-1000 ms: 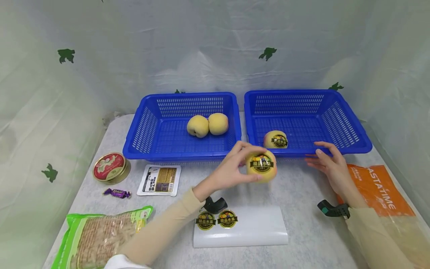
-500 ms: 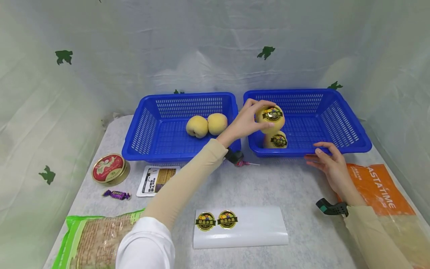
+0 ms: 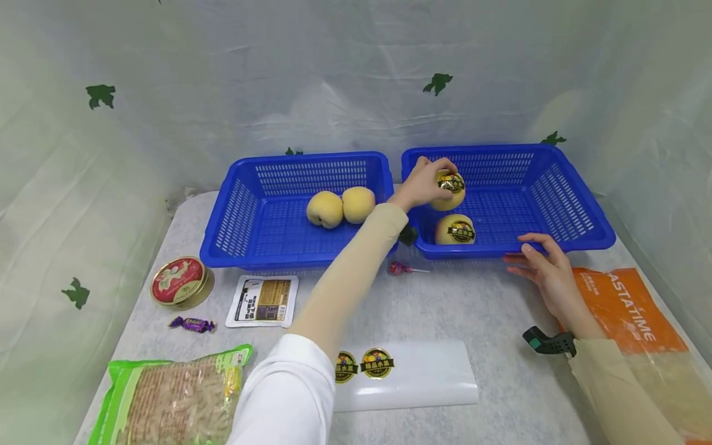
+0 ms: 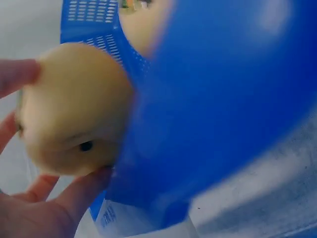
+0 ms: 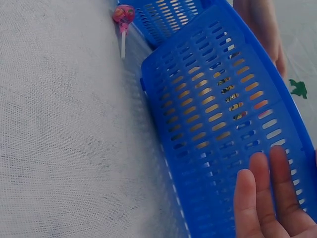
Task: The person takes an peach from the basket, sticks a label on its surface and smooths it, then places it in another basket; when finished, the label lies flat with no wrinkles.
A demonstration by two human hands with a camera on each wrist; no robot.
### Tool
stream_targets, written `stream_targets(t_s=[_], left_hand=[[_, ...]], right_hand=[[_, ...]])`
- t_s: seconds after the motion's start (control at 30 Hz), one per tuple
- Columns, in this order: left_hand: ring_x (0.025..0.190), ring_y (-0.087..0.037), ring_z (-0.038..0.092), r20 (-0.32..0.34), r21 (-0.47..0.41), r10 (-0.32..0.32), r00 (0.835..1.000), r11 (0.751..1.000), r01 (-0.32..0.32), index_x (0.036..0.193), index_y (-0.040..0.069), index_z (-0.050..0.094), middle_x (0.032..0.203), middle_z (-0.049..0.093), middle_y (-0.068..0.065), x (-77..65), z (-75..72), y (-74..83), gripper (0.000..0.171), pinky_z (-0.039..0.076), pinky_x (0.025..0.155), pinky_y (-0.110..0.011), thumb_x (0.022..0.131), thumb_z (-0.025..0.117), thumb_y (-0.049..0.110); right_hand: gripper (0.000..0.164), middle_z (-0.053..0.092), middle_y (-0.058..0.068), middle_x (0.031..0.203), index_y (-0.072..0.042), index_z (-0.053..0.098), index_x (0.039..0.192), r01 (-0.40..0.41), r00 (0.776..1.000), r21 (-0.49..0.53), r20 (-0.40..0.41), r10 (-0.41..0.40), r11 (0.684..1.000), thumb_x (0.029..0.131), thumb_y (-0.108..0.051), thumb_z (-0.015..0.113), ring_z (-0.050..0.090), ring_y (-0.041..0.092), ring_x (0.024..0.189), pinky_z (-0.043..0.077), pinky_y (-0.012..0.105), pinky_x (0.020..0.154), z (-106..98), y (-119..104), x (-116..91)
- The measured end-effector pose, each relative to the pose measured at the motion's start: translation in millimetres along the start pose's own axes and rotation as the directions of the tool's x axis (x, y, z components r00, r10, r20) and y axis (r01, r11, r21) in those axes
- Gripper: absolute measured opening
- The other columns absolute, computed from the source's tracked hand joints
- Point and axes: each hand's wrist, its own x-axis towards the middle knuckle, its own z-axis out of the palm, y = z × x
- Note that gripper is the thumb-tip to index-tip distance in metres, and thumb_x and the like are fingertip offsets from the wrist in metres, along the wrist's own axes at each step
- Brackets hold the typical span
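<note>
Round yellow stickered fruit [image 3: 453, 196], gripped by the left hand [image 3: 421, 184], has been lowered into the right blue plastic basket [image 3: 508, 213], seemingly nearly placed; the right hand [image 3: 552, 278] is held relaxed.

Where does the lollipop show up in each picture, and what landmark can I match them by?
Head: the lollipop lies a little right of and below the middle.
Left wrist: not in it.
Right wrist: upper left, its stick pointing down.
Shared landmark: the right blue basket, partly visible in both wrist views.
</note>
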Motion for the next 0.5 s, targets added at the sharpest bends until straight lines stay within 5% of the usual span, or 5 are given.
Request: stream_targets(t_s=[0.17,0.27,0.5], left_hand=[[0.106,-0.017,0.035,0.083,0.09,-0.032,0.996,0.996,0.024,0.123,0.023,0.048,0.121,0.033,-0.007,5.1,-0.6,1.9,0.044,0.041,0.079,-0.027,0.082,0.065,0.022],[0.123,-0.021,0.029,0.116,0.136,-0.055,0.992,0.99,0.039,0.126,0.023,0.047,0.132,0.031,-0.01,5.1,-1.9,2.0,0.045,0.037,0.091,-0.031,0.084,0.064,0.022],[0.119,-0.019,0.038,0.141,0.299,-0.029,0.99,0.954,-0.015,0.121,0.014,0.056,0.122,0.052,-0.005,11.7,-1.0,-3.8,0.033,0.035,0.094,-0.027,0.088,0.056,0.01]], right_hand=[[0.025,0.052,0.013,0.104,0.002,0.042,0.117,0.002,1.0,-0.006,-0.007,-0.002,1.0,0.095,-0.009,0.042,0.062,0.019,0.088,0.051,0.031,0.072,-0.1,-0.6,-0.8],[0.022,0.052,0.012,0.104,-0.002,0.044,0.116,-0.002,1.0,-0.001,-0.007,0.002,1.0,0.096,-0.009,0.042,0.062,0.019,0.088,0.051,0.031,0.071,0.1,-0.4,-0.8],[0.024,0.052,0.012,0.103,-0.001,0.044,0.117,-0.012,1.0,-0.002,-0.011,0.012,1.0,0.095,-0.01,0.042,0.062,0.019,0.088,0.052,0.031,0.071,1.3,1.6,0.3]])
